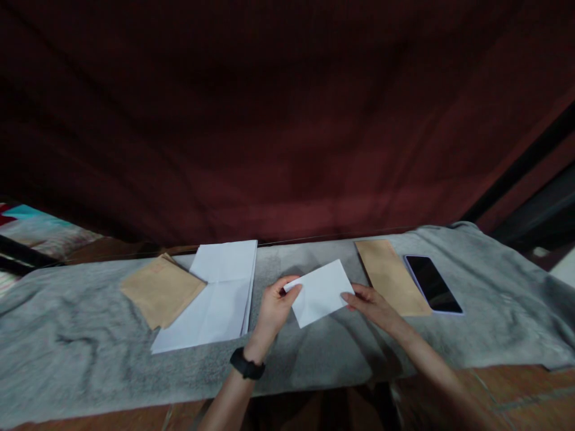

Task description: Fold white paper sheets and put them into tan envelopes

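Observation:
A folded sheet of white paper is held up over the grey cloth, tilted with its right side higher. My left hand, with a black band on the wrist, pinches its left edge between thumb and fingers. At the right edge, my right hand grips the paper, thumb on top and fingers mostly behind. Left of my hands lie white sheets with a crease across them. Brown envelopes overlap the left side of those sheets. Another brown envelope rests beyond my right hand.
A phone with a dark screen and pale purple edge lies against the right envelope. The grey cloth covers a long, narrow surface. Behind it hangs a dark red curtain. Tiled floor shows along the front.

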Demonstrator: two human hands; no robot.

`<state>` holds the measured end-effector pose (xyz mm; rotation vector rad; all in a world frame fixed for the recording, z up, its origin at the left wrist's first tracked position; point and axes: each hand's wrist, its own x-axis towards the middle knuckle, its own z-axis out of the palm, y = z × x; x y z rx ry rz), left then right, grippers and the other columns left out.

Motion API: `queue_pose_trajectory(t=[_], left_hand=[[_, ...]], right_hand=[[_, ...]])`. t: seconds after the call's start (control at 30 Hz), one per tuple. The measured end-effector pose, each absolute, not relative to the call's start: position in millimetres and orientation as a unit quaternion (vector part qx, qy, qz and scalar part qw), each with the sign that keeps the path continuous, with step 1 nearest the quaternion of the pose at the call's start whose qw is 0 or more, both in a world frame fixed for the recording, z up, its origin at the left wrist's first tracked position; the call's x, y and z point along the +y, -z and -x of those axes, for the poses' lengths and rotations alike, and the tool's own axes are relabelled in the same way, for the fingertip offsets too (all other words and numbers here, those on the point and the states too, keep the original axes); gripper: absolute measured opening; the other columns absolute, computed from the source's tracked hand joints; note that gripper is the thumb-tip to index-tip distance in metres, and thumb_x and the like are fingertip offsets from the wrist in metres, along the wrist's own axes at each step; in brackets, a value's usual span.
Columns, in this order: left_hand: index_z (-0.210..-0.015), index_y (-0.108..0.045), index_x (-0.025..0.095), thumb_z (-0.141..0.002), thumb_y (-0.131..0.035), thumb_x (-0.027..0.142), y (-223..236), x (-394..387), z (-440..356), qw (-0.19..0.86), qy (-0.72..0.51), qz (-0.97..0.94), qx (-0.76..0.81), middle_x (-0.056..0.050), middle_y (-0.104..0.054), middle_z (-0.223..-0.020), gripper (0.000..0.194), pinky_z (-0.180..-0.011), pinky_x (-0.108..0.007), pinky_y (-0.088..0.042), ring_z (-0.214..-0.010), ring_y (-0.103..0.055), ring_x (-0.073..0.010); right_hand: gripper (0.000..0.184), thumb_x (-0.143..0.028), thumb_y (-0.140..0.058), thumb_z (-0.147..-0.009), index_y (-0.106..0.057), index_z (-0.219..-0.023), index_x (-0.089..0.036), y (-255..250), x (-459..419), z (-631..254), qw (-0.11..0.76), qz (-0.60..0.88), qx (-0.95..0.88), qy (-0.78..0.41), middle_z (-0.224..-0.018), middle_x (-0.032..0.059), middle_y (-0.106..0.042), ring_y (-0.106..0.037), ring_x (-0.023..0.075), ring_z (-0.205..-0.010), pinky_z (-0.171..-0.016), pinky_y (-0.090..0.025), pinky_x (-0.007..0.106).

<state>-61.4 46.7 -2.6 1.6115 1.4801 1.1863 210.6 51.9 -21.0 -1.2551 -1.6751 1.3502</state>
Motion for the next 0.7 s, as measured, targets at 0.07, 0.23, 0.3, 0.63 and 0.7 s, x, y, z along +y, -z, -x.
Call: queue_pose_trajectory(t=[0.07, 0.23, 0.3, 0.63, 0.7], left_hand=[[-0.109, -0.073, 0.015, -0.087, -0.065, 0.037, 13, 51, 60, 0.323, -0.458, -0.594, 0.576, -0.002, -0.073, -0.075, 0.033, -0.053, -0.024, -0.05, -0.058, -0.062, -0.0144], [-0.107, -0.072, 0.018, -0.087, -0.059, 0.022, 32, 57, 57, 0.271, -0.456, -0.601, 0.597, -0.002, -0.071, -0.082, 0.024, -0.065, -0.027, -0.054, -0.071, -0.065, -0.0158], [-0.103, -0.073, 0.019, -0.087, -0.055, 0.015, 33, 57, 55, 0.246, -0.449, -0.616, 0.598, -0.005, -0.072, -0.095, 0.024, -0.08, -0.033, -0.056, -0.086, -0.067, -0.0184], [-0.116, -0.068, 0.021, -0.093, -0.043, 0.008, 36, 50, 40, 0.143, -0.35, -0.704, 0.601, -0.01, -0.06, -0.135, 0.037, -0.111, -0.045, -0.048, -0.128, -0.057, -0.0245], [-0.12, -0.066, 0.02, -0.094, -0.039, 0.007, 37, 45, 35, 0.09, -0.292, -0.74, 0.599, -0.011, -0.056, -0.144, 0.04, -0.113, -0.047, -0.046, -0.134, -0.052, -0.0255]], right_hand=[[0.037, -0.052, -0.057, -0.09, -0.07, -0.092, -0.018, 24, 51, -204, 0.303, 0.504, -0.606, -0.536, -0.072, 0.0015, -0.07, -0.063, 0.015, -0.061, -0.057, -0.052, 0.026], [0.023, -0.043, -0.056, -0.089, -0.063, -0.087, -0.021, 35, 44, -195, 0.259, 0.564, -0.577, -0.531, -0.061, -0.0023, -0.065, -0.057, 0.0123, -0.049, -0.045, -0.043, 0.022], [0.02, -0.037, -0.055, -0.09, -0.064, -0.096, -0.021, 37, 41, -193, 0.254, 0.578, -0.588, -0.505, -0.059, -0.0029, -0.065, -0.058, 0.0134, -0.048, -0.044, -0.042, 0.022], [0.063, -0.028, -0.046, -0.092, -0.039, -0.153, -0.012, 52, 30, -193, 0.231, 0.603, -0.704, -0.297, -0.059, -0.0013, -0.068, -0.066, 0.02, -0.05, -0.055, -0.05, 0.031], [0.063, -0.03, -0.047, -0.092, -0.04, -0.152, -0.011, 55, 28, -194, 0.202, 0.613, -0.723, -0.248, -0.059, 0.0003, -0.069, -0.07, 0.0227, -0.057, -0.058, -0.05, 0.032]])
